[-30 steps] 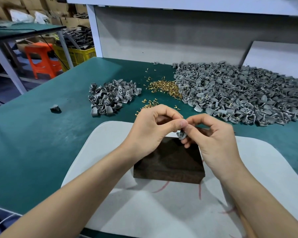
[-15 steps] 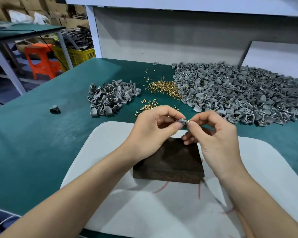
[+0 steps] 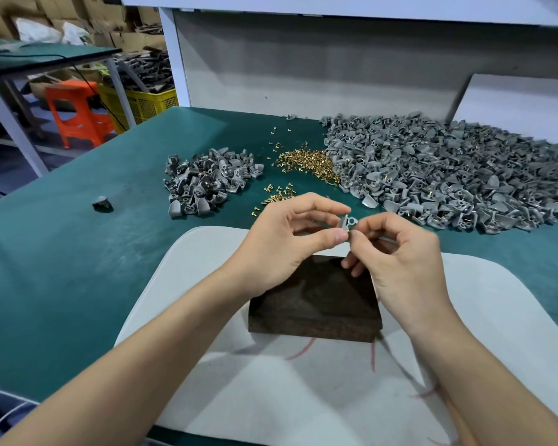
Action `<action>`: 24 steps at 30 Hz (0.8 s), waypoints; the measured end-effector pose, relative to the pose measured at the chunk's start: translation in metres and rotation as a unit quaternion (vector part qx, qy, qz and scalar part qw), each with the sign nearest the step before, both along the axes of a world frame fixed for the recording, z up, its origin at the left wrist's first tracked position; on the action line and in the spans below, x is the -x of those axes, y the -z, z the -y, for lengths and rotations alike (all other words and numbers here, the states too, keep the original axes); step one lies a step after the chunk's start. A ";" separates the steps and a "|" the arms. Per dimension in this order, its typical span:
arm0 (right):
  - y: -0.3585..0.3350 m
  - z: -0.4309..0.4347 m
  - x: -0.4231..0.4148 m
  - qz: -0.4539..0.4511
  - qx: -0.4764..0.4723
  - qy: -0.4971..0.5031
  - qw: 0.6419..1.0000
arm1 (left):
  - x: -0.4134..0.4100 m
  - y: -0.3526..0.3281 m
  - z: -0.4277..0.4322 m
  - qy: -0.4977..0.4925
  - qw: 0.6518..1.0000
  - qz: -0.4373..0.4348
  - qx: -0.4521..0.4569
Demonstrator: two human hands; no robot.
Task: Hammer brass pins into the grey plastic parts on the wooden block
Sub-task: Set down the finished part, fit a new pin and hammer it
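Observation:
My left hand (image 3: 284, 243) pinches a small grey plastic part (image 3: 347, 223) between thumb and forefinger, in the air above the dark wooden block (image 3: 316, 304). My right hand (image 3: 400, 255) meets it from the right, its thumb and forefinger tips pinched together at the part's edge; whether a pin sits between them I cannot tell. Loose brass pins (image 3: 306, 160) lie in a heap behind my hands on the green table. A big pile of grey parts (image 3: 458, 175) spreads at the right, a smaller pile (image 3: 203, 185) at the left.
The block rests on a white board (image 3: 480, 317) marked with red lines. One single grey part (image 3: 101, 201) lies far left on the green mat (image 3: 62, 252). A white panel stands behind the table; an orange stool (image 3: 74, 114) and yellow crate (image 3: 145, 103) are beyond its left edge.
Both hands have risen slightly from just over the block, and the grey part has been turned so its holed face shows between the fingertips.

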State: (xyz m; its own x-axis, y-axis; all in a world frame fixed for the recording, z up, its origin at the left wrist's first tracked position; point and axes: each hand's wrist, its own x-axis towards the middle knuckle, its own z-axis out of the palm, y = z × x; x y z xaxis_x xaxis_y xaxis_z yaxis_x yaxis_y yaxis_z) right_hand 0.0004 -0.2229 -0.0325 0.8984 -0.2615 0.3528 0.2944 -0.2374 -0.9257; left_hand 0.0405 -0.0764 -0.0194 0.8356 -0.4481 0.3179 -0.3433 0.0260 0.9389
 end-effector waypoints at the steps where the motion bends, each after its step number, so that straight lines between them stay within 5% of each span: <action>1: 0.000 0.000 0.000 0.000 -0.003 0.001 1.000 | 0.000 0.000 0.000 0.002 1.000 -0.001 -0.001; 13: -0.005 0.000 0.003 0.004 -0.103 -0.048 0.994 | -0.002 0.002 -0.001 0.014 1.000 -0.016 -0.005; 24: -0.002 0.001 0.000 -0.011 -0.098 -0.027 0.995 | 0.000 0.002 0.000 0.018 1.000 -0.016 -0.001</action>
